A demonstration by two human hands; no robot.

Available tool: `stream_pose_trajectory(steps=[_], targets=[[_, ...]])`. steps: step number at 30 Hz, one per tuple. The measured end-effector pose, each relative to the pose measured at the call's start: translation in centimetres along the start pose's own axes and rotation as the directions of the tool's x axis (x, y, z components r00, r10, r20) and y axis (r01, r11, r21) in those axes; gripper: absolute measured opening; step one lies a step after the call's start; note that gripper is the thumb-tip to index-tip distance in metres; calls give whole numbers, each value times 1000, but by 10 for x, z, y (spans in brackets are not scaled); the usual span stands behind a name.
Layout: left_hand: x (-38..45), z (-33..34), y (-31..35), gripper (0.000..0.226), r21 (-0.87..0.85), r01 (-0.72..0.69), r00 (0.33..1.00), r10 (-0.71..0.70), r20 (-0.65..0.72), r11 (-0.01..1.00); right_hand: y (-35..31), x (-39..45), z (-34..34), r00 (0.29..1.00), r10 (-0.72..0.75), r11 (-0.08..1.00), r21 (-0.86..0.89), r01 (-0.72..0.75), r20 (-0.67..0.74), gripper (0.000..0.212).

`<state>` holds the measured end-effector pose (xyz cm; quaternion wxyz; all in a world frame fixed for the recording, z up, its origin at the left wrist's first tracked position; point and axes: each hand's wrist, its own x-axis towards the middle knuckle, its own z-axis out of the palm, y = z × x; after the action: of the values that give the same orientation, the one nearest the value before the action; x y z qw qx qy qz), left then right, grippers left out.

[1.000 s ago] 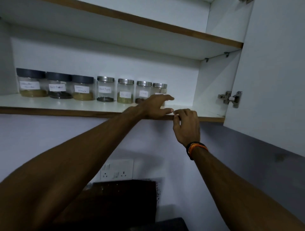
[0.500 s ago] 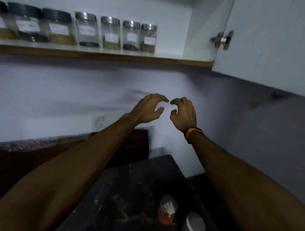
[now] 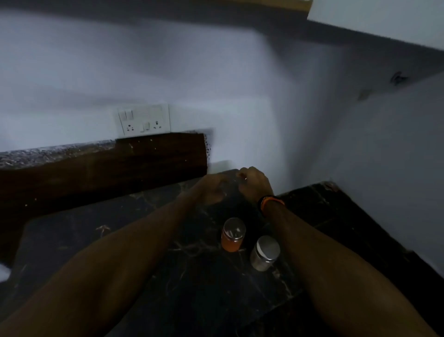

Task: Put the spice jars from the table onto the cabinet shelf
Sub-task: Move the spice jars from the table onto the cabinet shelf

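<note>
dim, bluish cast | strong motion blur | wide-angle bending at edges | deep shadows below

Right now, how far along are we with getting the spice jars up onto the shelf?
Done: cannot be judged, since only the shelf's edge shows at the top of this view. In hand: nothing; the left hand and right hand hover loosely curled over the dark table, holding no jar. Left: at least two jars stand on the table, the orange-filled jar and the steel-lidded jar beside it.
</note>
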<state>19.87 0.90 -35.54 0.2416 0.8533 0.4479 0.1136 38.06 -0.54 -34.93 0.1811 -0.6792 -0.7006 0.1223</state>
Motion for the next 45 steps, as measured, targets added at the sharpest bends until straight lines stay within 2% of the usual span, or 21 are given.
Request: stream_pose_trajectory(steps=[3, 5, 8, 14, 17, 19, 24, 29, 33, 37, 40, 43, 45], targets=[[-11, 30, -5, 49, -22, 59, 998, -58, 39, 998, 15, -17, 23, 996, 23, 1000, 1, -23, 89, 19], [-16, 45, -7, 50, -19, 91, 993, -89, 74, 996, 24, -25, 36, 986, 41, 998, 39, -48, 164, 22], [-22, 64, -9, 44, -24, 110, 988, -106, 114, 994, 37, -36, 55, 965, 92, 993, 54, -108, 244, 40], [-30, 91, -6, 34, 26, 194, 955, -195, 223, 981, 51, -50, 96, 920, 179, 984, -70, -165, 349, 56], [-34, 102, -10, 38, 58, 224, 934, -231, 273, 973, 53, -57, 109, 900, 195, 980, -123, -159, 390, 80], [-38, 106, -13, 39, 32, 258, 924, -256, 284, 966, 54, -59, 115, 887, 203, 978, -137, -160, 415, 95], [-43, 115, -21, 38, -53, 352, 904, -324, 280, 935, 54, -58, 128, 863, 237, 970, -153, -187, 446, 108], [-48, 119, -25, 39, -180, 450, 883, -406, 236, 875, 59, -56, 136, 885, 204, 976, -161, -149, 419, 99], [-56, 122, -30, 37, -302, 513, 858, -491, 149, 804, 59, -52, 128, 902, 146, 989, -30, -147, 407, 82], [-65, 117, -35, 30, -497, 511, 829, -555, 70, 701, 51, -43, 116, 911, -20, 989, 144, -43, 413, 72], [-71, 110, -39, 26, -677, 466, 785, -619, 19, 570, 38, -32, 98, 895, -69, 900, 415, -136, 441, 74], [-81, 100, -38, 25, -863, 397, 709, -702, 72, 312, 22, -22, 76, 849, -164, 725, 645, -241, 502, 75], [-87, 92, -37, 34, -938, 344, 719, -657, 228, 50, 11, -18, 66, 837, -211, 609, 738, -290, 504, 76]])
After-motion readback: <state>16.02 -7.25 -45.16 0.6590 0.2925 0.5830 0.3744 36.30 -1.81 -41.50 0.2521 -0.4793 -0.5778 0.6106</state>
